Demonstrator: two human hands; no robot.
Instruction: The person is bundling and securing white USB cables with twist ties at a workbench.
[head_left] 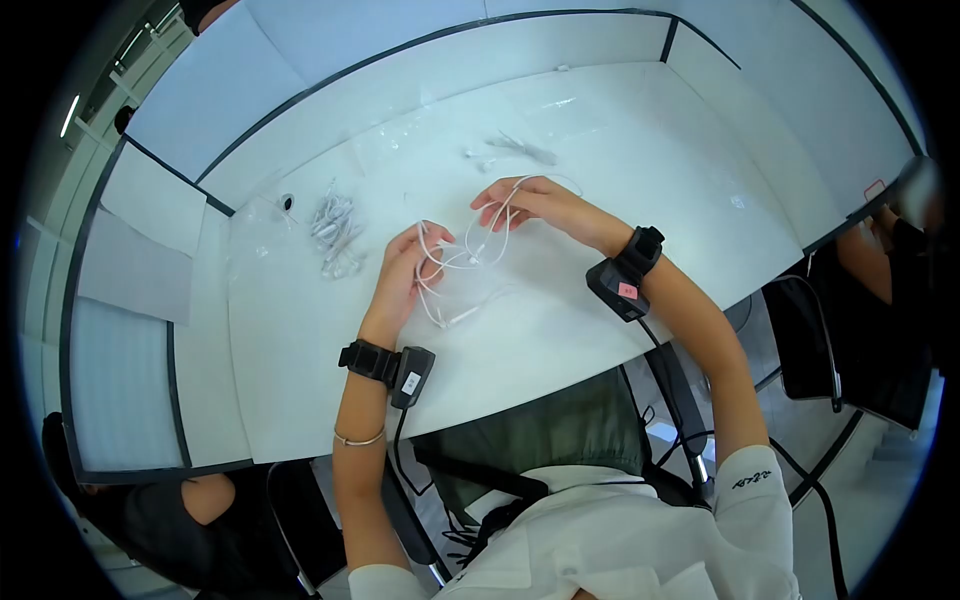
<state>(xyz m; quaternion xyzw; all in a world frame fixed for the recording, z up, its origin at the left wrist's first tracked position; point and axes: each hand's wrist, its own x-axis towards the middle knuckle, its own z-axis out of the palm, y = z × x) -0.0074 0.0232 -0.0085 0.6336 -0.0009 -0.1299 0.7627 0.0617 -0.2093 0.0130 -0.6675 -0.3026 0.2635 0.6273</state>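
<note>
A thin white cable (468, 262), looped and loosely tangled, is stretched between my two hands above the white table. Strands of it run over the fingers of my left hand (408, 262), which is closed around them. My right hand (522, 202) pinches other loops of the same cable, a little farther from my body. A slim white end piece (461, 317) hangs down near my left hand. What sits at the cable's other ends I cannot make out.
Left of my hands lies a pile of bundled white cables (336, 228). Beyond my right hand are a few clear plastic wrappers (515, 149). Low partition walls (440, 75) enclose the white table (560, 320). Other people sit at both sides.
</note>
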